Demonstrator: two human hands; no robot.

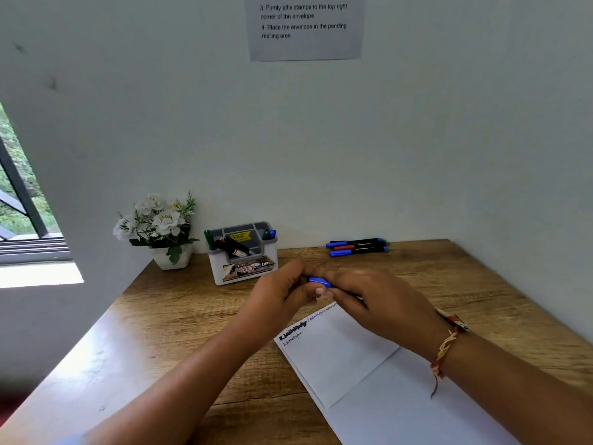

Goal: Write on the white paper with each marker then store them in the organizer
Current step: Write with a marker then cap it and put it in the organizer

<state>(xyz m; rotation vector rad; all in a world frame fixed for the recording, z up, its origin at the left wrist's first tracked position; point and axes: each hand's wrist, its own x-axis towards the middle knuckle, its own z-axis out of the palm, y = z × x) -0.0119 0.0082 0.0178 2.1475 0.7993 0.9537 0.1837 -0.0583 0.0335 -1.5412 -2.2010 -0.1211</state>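
Both hands meet above the desk over the top edge of the white paper (346, 354). My left hand (279, 293) pinches the blue cap end of a blue marker (320, 281). My right hand (378, 303) curls round the marker's body, which is mostly hidden. The paper carries a few lines of handwriting near its top left corner. A white and grey organizer (245, 268) stands behind the hands with several markers in it. Three more markers (356, 247) lie together at the back of the desk by the wall.
A white pot of artificial flowers (160, 232) stands left of the organizer. The wooden desk (179, 316) fits into a corner, with walls behind and to the right. A printed notice (305, 27) hangs on the back wall. A window (22, 220) opens at the left.
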